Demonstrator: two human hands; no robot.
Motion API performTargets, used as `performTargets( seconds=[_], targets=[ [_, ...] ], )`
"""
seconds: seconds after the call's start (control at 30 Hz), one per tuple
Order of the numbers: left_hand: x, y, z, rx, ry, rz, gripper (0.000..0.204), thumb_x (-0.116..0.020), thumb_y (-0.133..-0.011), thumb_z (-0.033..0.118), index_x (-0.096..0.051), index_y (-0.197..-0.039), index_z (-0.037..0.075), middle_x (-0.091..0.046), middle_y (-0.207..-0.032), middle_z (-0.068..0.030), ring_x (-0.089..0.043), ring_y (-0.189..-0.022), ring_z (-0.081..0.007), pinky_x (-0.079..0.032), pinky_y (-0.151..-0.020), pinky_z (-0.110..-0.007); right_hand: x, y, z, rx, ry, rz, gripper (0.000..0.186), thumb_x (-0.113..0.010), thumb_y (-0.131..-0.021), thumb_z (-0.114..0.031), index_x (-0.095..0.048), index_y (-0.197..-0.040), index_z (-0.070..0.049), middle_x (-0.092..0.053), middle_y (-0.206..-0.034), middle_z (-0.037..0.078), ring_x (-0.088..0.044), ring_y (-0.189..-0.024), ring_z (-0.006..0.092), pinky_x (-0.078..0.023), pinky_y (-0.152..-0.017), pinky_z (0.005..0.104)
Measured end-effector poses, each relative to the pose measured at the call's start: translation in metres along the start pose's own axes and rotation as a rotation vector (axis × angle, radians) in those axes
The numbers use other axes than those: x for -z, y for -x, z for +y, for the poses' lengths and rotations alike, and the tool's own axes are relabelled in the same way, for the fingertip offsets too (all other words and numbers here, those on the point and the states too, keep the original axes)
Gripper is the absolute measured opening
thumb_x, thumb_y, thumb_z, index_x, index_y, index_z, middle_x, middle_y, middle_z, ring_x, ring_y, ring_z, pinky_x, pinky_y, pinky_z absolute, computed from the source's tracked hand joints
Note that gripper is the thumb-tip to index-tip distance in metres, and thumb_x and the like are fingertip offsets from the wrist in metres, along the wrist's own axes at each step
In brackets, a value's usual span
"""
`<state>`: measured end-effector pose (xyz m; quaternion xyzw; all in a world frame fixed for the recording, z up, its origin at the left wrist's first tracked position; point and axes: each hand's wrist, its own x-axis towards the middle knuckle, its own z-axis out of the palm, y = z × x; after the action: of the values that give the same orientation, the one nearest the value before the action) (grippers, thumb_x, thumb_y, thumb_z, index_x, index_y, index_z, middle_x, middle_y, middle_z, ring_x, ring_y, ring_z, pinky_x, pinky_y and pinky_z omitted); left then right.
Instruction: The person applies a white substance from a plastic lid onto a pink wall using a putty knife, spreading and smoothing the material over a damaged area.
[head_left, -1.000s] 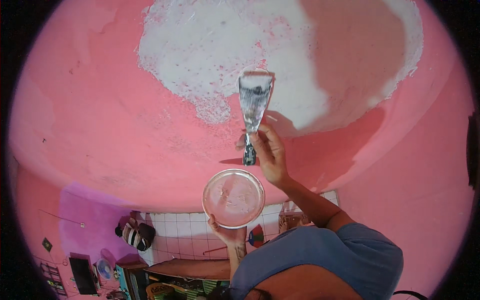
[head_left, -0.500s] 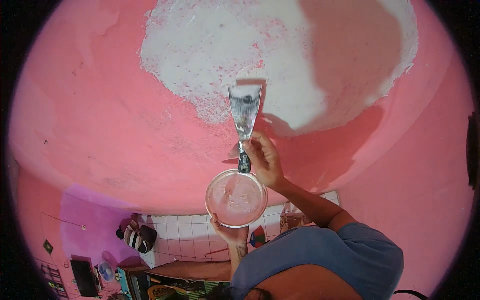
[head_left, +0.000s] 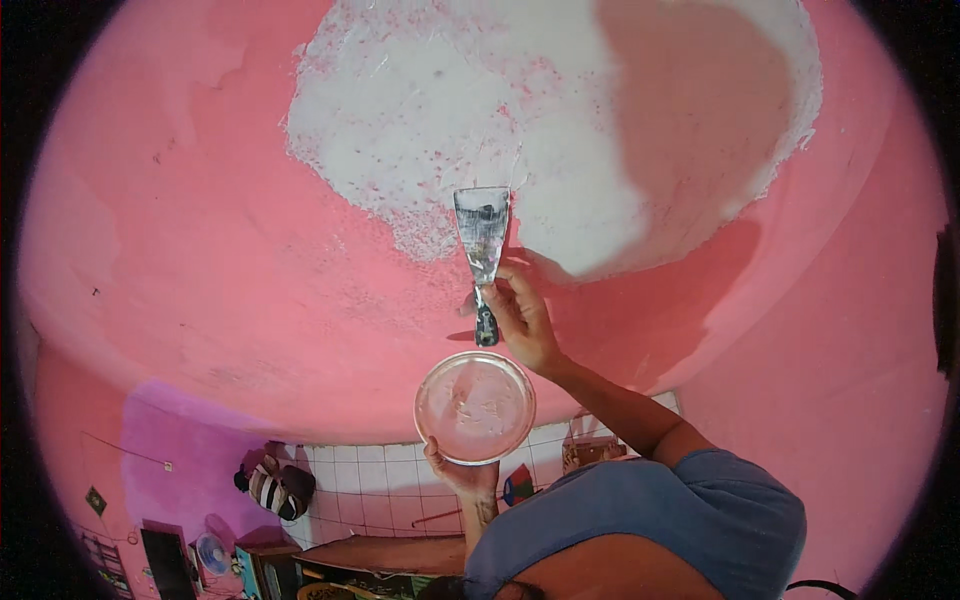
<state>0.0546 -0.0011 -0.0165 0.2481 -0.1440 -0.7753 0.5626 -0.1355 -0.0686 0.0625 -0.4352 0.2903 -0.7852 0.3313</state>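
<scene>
The round tray (head_left: 445,385) is held low by the left hand (head_left: 467,478), thumb at the rim, other fingers hidden; if it were tipped, residue might be dropped. Above it, the putty knife (head_left: 482,235) is pinched by the right hand's (head_left: 527,320) fingers, its blade before the white patch's (head_left: 400,120) lower edge; gouging could be caused by a tilted blade. Around, from the left, a fan (head_left: 212,553), a striped bundle (head_left: 268,488) and tiled floor (head_left: 345,470) are seen; the patch's right side is darkened by a shadow (head_left: 705,100).
</scene>
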Motion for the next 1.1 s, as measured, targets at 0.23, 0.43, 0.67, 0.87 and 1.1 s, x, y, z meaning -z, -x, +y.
performTargets(
  seconds=[0.23, 0.43, 0.67, 0.87, 1.1],
  targets=[
    [-0.005, -0.001, 0.000, -0.022, -0.018, 0.015, 0.073, -0.059, -0.080, 0.048, -0.037, -0.139, 0.012, -0.036, -0.142, -0.0132, -0.036, -0.129, -0.0340, -0.035, -0.102, -0.058, -0.003, -0.030, -0.034, 0.158, 0.090, -0.002, 0.020, -0.050, -0.097, -0.011, -0.049, -0.115, -0.002, -0.061, -0.086, 0.005, -0.059, -0.080, 0.0079, -0.046, -0.071, 0.0231],
    [-0.010, -0.005, -0.003, 0.024, -0.010, -0.015, 0.073, -0.058, -0.080, 0.047, -0.036, -0.139, 0.012, -0.035, -0.143, -0.0134, -0.035, -0.130, -0.0342, -0.032, -0.103, -0.060, -0.005, -0.048, -0.043, 0.205, 0.127, 0.033, 0.019, -0.050, -0.097, -0.011, -0.050, -0.114, -0.001, -0.058, -0.082, 0.002, -0.058, -0.075, 0.0075, -0.045, -0.064, 0.0228],
    [-0.010, -0.010, -0.004, 0.042, 0.005, -0.026, 0.073, -0.057, -0.081, 0.048, -0.036, -0.140, 0.011, -0.034, -0.144, -0.0132, -0.033, -0.131, -0.0340, -0.031, -0.104, -0.060, -0.002, -0.029, -0.026, 0.109, 0.063, 0.014, 0.018, -0.049, -0.098, -0.012, -0.050, -0.113, -0.002, -0.058, -0.081, 0.002, -0.057, -0.073, 0.0068, -0.045, -0.062, 0.0221],
    [-0.009, -0.007, -0.006, 0.044, 0.017, -0.050, 0.072, -0.057, -0.081, 0.047, -0.036, -0.139, 0.011, -0.035, -0.144, -0.0132, -0.034, -0.131, -0.0338, -0.031, -0.104, -0.059, -0.007, -0.030, -0.047, 0.219, 0.172, -0.020, 0.019, -0.048, -0.098, -0.014, -0.051, -0.114, -0.003, -0.062, -0.080, 0.003, -0.057, -0.072, 0.0043, -0.041, -0.056, 0.0193],
    [-0.003, -0.011, -0.010, -0.013, 0.002, -0.041, 0.071, -0.057, -0.080, 0.047, -0.037, -0.139, 0.012, -0.037, -0.143, -0.0126, -0.036, -0.130, -0.0341, -0.032, -0.103, -0.059, 0.004, -0.036, -0.021, 0.199, 0.178, 0.034, 0.016, -0.047, -0.099, -0.013, -0.052, -0.111, -0.003, -0.062, -0.082, 0.005, -0.058, -0.070, 0.0079, -0.045, -0.060, 0.0238]
  ],
)
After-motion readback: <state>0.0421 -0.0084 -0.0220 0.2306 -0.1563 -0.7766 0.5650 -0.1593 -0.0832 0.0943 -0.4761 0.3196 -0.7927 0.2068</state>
